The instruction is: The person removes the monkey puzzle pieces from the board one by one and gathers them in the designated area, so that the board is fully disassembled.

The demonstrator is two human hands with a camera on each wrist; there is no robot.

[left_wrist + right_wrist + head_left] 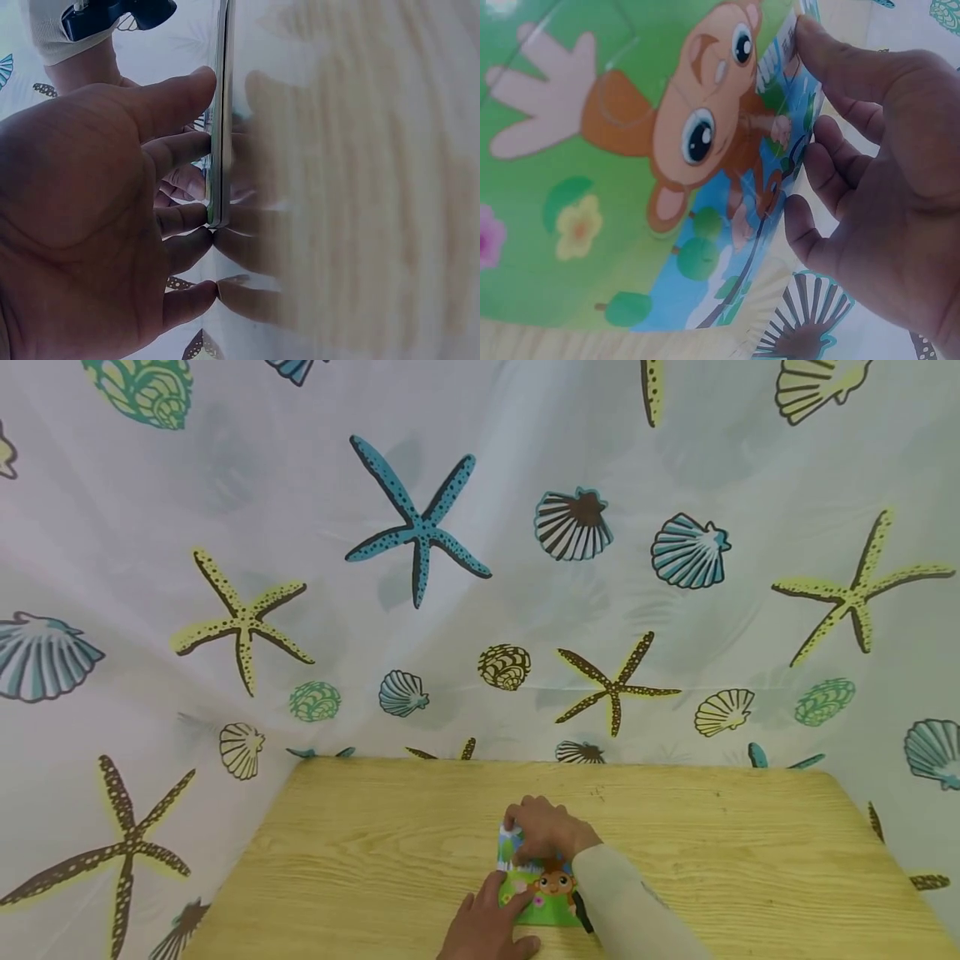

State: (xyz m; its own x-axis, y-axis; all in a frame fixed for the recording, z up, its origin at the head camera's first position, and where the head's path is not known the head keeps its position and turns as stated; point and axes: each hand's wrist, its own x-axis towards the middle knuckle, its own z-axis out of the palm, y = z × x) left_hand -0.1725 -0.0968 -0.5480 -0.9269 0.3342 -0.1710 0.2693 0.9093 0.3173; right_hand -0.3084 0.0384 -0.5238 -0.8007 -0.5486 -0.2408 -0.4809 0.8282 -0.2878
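On the table lies a jigsaw puzzle (553, 913), a thin glossy board printed with a cartoon monkey, flowers and blue water; faint curved seams show in the right wrist view. My left hand (487, 920) rests at its near left corner, fingers fairly straight. In the left wrist view, the thumb and fingertips of that hand (82, 217) touch the puzzle's edge (220, 112) and the tabletop. My right hand (549, 832) reaches over the far part with bent fingers. In the right wrist view, thumb and curled fingertips (817, 161) grip at the puzzle's far side; the exact contact is partly hidden.
The pale wood-grain table (360, 852) extends around the puzzle on both sides. A white curtain (480, 610) printed with starfish and shells hangs behind the table and at both sides. A dark strap (582, 912) shows by my right sleeve (633, 902).
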